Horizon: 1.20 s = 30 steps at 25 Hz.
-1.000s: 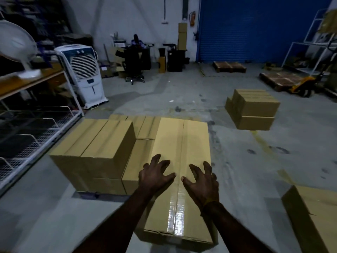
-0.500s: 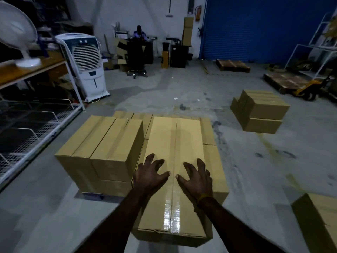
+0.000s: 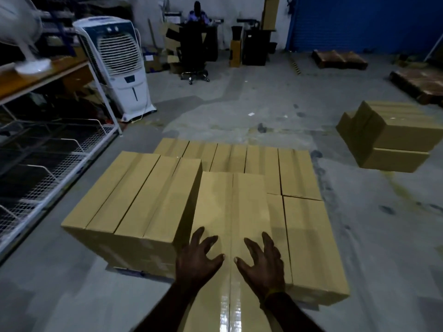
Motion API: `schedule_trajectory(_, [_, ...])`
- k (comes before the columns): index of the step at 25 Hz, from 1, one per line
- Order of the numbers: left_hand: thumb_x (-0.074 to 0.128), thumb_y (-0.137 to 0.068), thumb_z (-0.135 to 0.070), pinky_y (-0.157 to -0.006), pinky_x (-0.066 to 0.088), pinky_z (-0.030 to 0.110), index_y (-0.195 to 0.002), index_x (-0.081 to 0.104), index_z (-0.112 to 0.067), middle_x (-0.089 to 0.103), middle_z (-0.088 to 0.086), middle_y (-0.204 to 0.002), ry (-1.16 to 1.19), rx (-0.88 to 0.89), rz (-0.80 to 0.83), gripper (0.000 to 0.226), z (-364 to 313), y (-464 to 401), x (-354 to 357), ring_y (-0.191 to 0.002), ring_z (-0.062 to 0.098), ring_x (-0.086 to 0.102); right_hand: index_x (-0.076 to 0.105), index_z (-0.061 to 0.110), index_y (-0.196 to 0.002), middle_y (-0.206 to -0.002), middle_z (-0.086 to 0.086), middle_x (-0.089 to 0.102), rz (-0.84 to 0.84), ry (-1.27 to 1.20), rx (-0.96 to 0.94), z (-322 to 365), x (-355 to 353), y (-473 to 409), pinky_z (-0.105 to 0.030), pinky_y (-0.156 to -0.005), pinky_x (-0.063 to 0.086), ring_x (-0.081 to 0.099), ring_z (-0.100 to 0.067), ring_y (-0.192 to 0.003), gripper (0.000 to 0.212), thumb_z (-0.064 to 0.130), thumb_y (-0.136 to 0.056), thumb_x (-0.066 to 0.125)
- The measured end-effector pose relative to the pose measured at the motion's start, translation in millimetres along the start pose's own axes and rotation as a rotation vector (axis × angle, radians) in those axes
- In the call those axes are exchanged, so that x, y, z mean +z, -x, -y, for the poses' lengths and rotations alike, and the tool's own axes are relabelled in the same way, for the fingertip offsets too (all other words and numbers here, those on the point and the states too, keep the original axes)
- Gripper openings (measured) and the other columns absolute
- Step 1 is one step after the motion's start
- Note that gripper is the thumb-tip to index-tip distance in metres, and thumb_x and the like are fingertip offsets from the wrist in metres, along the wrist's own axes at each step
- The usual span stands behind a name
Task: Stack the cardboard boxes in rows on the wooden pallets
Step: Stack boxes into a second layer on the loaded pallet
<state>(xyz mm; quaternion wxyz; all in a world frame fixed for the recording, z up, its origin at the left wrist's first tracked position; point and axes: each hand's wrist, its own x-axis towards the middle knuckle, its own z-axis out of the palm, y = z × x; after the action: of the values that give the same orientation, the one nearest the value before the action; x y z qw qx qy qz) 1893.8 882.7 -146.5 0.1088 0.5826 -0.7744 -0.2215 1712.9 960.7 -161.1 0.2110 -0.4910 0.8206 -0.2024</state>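
A long taped cardboard box (image 3: 231,207) lies lengthwise in front of me on a lower layer of boxes (image 3: 297,173). My left hand (image 3: 197,257) and my right hand (image 3: 262,262) press flat on its near top, fingers spread, one on each side of the tape seam. To its left a taller block of boxes (image 3: 139,195) stands, its side touching the long box. The pallet under the stack is almost hidden; only a dark edge (image 3: 129,271) shows at the front left.
Another stack of boxes (image 3: 393,137) sits on the floor at the right. Bare wooden pallets (image 3: 340,59) lie near the blue shutter (image 3: 359,22). A wire rack (image 3: 48,164) and an air cooler (image 3: 119,65) stand at the left. A person sits at the back.
The long box has slid forward onto the lower layer, away from me, under both hands. The view has moved closer and tilted down over the stack.
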Motion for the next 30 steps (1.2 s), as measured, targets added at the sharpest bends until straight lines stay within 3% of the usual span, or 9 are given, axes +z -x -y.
schedule_trajectory(5, [0.048,-0.075,-0.080,-0.101,0.041,0.033,-0.139,0.040,-0.053,0.011,-0.020,-0.161,-0.017,-0.014,0.030,0.069,57,-96,68,-0.139,0.012,0.036,0.031,0.051,-0.145,-0.162,0.013,-0.007,0.033,0.018,0.015,-20,79,-94,-0.046,-0.115,0.025,0.013,-0.024,-0.148,0.073,0.076,-0.079,0.050])
schedule_trajectory(11, [0.051,-0.077,-0.077,-0.100,0.042,0.043,-0.137,0.042,-0.054,0.014,-0.020,-0.159,-0.083,-0.025,-0.021,0.065,112,-157,136,-0.139,0.018,0.035,0.035,0.051,-0.143,-0.161,0.017,0.001,-0.018,-0.031,-0.027,-48,164,-155,-0.048,-0.118,0.024,0.011,-0.017,-0.148,0.071,0.073,-0.079,0.056])
schedule_trajectory(14, [0.052,-0.077,-0.077,-0.102,0.041,0.049,-0.137,0.043,-0.052,0.017,-0.015,-0.160,-0.061,-0.006,-0.012,0.066,125,-166,140,-0.141,0.022,0.033,0.037,0.047,-0.144,-0.163,0.011,0.006,-0.067,-0.008,-0.066,-47,177,-164,-0.050,-0.117,0.026,0.013,-0.020,-0.148,0.071,0.071,-0.080,0.056])
schedule_trajectory(18, [0.051,-0.079,-0.075,-0.108,0.034,0.053,-0.143,0.036,-0.049,0.016,-0.010,-0.162,-0.168,0.080,0.075,0.071,133,-150,130,-0.148,0.029,0.018,0.032,0.045,-0.148,-0.165,0.004,0.003,0.024,0.094,-0.066,-44,170,-152,-0.054,-0.117,0.024,0.007,-0.029,-0.149,0.073,0.069,-0.083,0.055])
schedule_trajectory(21, [0.054,-0.082,-0.071,-0.113,0.027,0.054,-0.147,0.029,-0.047,0.010,-0.005,-0.164,-0.229,0.222,0.247,0.074,137,-127,117,-0.151,0.030,0.006,0.027,0.046,-0.150,-0.165,0.001,0.000,0.151,0.202,-0.114,-44,162,-113,-0.056,-0.116,0.020,-0.005,-0.031,-0.150,0.076,0.068,-0.083,0.057])
schedule_trajectory(25, [0.063,-0.079,-0.065,-0.116,0.025,0.054,-0.148,0.027,-0.047,0.004,-0.004,-0.166,-0.301,0.348,0.432,0.080,149,-94,103,-0.151,0.029,0.002,0.028,0.047,-0.149,-0.165,0.001,-0.002,0.278,0.299,-0.252,-50,156,-58,-0.061,-0.117,0.015,-0.009,-0.027,-0.151,0.077,0.063,-0.083,0.063])
schedule_trajectory(30, [0.069,-0.077,-0.062,-0.118,0.022,0.057,-0.149,0.026,-0.048,0.000,-0.004,-0.166,-0.372,0.466,0.513,0.085,164,-76,97,-0.152,0.029,0.000,0.022,0.054,-0.148,-0.165,0.001,-0.010,0.368,0.414,-0.293,-48,156,-48,-0.063,-0.116,0.002,-0.015,-0.029,-0.150,0.082,0.062,-0.080,0.066])
